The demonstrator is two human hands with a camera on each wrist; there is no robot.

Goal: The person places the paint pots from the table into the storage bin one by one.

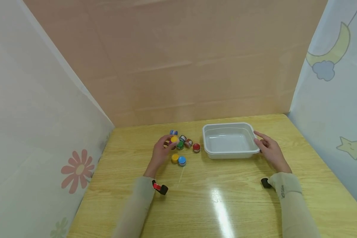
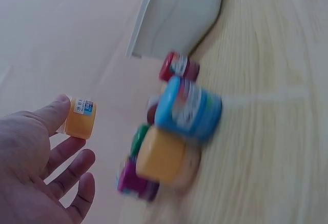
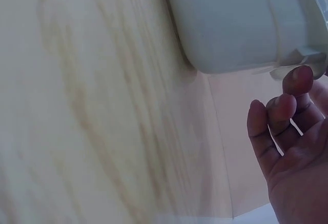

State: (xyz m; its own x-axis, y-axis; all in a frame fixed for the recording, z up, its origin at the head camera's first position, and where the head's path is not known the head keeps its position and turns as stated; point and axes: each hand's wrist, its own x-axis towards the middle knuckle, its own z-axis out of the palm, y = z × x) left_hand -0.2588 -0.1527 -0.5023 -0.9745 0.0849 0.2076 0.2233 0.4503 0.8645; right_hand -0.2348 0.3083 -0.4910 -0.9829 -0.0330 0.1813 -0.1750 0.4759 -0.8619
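Note:
Between thumb and forefinger my left hand (image 1: 160, 152) pinches a small orange-yellow paint jar (image 2: 80, 119), lifted above the other jars, its remaining fingers loosely bent. Just in front of that hand on the table stand a light blue jar (image 1: 182, 160) and another yellow jar (image 1: 175, 158). A green jar (image 1: 180, 144), a brown jar (image 1: 188, 142) and a red jar (image 1: 196, 147) sit behind them. My right hand (image 1: 270, 150) holds the right rim of a white plastic tub (image 1: 227, 152), which has nothing in it. In the right wrist view its fingertips meet the underside of the rim.
A dark blue jar (image 1: 174, 132) and a black-capped jar (image 1: 182, 138) lie at the back of the cluster. Partly hidden, a purple jar (image 2: 136, 180) shows in the left wrist view. Patterned sheets border the wooden table (image 1: 196, 205) at both sides.

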